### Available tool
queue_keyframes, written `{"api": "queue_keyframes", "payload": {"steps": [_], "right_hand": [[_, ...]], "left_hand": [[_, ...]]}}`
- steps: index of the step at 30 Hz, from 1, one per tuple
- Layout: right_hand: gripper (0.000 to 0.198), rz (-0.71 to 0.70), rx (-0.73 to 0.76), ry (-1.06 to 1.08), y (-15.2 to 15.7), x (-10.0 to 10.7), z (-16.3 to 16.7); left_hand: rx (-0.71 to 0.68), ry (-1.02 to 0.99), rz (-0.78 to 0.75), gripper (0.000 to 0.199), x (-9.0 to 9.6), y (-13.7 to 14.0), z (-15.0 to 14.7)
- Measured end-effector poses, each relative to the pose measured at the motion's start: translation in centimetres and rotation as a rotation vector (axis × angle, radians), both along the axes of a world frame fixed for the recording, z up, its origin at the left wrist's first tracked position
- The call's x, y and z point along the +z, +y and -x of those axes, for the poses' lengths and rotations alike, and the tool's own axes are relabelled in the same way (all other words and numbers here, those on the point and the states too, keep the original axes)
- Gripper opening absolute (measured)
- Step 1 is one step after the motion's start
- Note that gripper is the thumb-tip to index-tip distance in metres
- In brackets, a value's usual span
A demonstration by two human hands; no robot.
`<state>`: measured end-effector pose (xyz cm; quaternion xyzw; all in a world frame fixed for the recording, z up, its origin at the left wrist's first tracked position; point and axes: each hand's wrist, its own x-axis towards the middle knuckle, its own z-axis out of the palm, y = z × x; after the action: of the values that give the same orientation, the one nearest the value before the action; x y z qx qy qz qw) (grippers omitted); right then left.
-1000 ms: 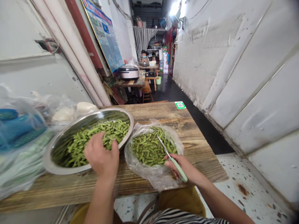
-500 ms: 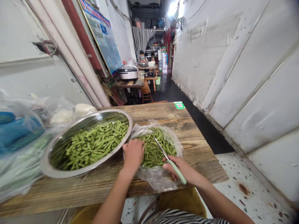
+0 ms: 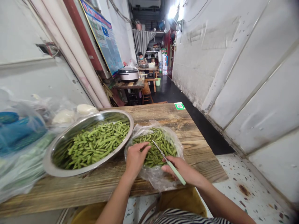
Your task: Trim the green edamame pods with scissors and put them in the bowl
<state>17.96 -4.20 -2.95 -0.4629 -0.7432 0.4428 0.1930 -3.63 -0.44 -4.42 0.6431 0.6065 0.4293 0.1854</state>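
Observation:
My right hand (image 3: 178,168) is closed around scissors (image 3: 174,171) with a pale green handle; their narrow metal blades point up and left over the pods. My left hand (image 3: 136,157) is closed in a pinch at the left side of a clear plastic bag (image 3: 178,141), thumb and forefinger close to the blade tips. It seems to hold a green soybean pod, mostly hidden by the fingers. The spread-open bag holds a heap of green soybean pods (image 3: 158,137). To its left, a wide steel basin (image 3: 87,171) contains many more pods (image 3: 98,141).
The wooden table (image 3: 196,149) carries a QR-code sticker (image 3: 179,106) at its far right corner. Plastic bags (image 3: 21,133) lie at the left. Beyond are a lidded cooker (image 3: 128,74) on another table, a seated person (image 3: 141,59), and a white wall (image 3: 210,56) on the right.
My left hand has lifted slightly from the pods, with thumb and forefinger now apart from the other fingers and nearer the scissors. The scissors have shifted slightly left.

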Motion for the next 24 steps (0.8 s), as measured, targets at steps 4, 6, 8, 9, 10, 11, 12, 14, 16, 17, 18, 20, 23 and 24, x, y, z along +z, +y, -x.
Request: {"api": "queue_keyframes", "payload": {"steps": [4,6,8,9,10,11,12,14,16,17,18,20,23,24], "right_hand": [[0.047,-0.047,0.006,-0.073,-0.1,0.4,0.2],[0.046,-0.045,0.005,-0.090,-0.1,0.6,0.2],[0.044,-0.041,0.000,-0.103,-0.2,0.8,0.3],[0.043,-0.041,-0.003,-0.108,-0.2,1.0,0.3],[0.042,-0.044,-0.006,-0.111,-0.3,1.1,0.3],[0.042,-0.050,-0.008,-0.114,-0.3,1.2,0.3],[0.041,-0.057,-0.011,-0.117,-0.4,1.2,0.3],[0.042,-0.073,-0.020,-0.123,-0.4,1.1,0.2],[0.041,-0.087,-0.037,-0.129,-0.4,0.8,0.1],[0.041,-0.090,-0.044,-0.126,-0.3,0.6,0.1],[0.041,-0.092,-0.049,-0.117,-0.3,0.3,0.1],[0.041,-0.093,-0.054,-0.091,-0.1,-0.1,0.1],[0.040,-0.078,-0.076,-0.048,0.1,-0.3,0.0],[0.040,-0.071,-0.087,-0.028,0.1,-0.3,0.0]], "left_hand": [[-0.072,-0.098,0.038,0.018,0.2,-0.6,-0.4],[-0.091,-0.121,0.067,0.018,0.4,-0.8,-0.5],[-0.104,-0.134,0.102,0.017,0.6,-0.9,-0.6],[-0.109,-0.140,0.118,0.018,0.6,-1.0,-0.6],[-0.112,-0.146,0.135,0.018,0.7,-1.0,-0.6],[-0.111,-0.154,0.151,0.019,0.7,-1.0,-0.7],[-0.107,-0.162,0.163,0.019,0.7,-1.1,-0.7],[-0.104,-0.184,0.181,0.019,0.8,-1.1,-0.7],[-0.109,-0.215,0.201,0.018,1.0,-1.2,-0.8],[-0.112,-0.236,0.213,0.018,1.1,-1.2,-0.9],[-0.113,-0.264,0.226,0.017,1.2,-1.2,-0.9],[-0.102,-0.357,0.246,0.019,1.3,-1.3,-1.0],[-0.093,-0.578,0.296,0.034,1.5,-1.4,-1.0],[-0.101,-0.653,0.327,0.039,1.6,-1.5,-0.9]]}}
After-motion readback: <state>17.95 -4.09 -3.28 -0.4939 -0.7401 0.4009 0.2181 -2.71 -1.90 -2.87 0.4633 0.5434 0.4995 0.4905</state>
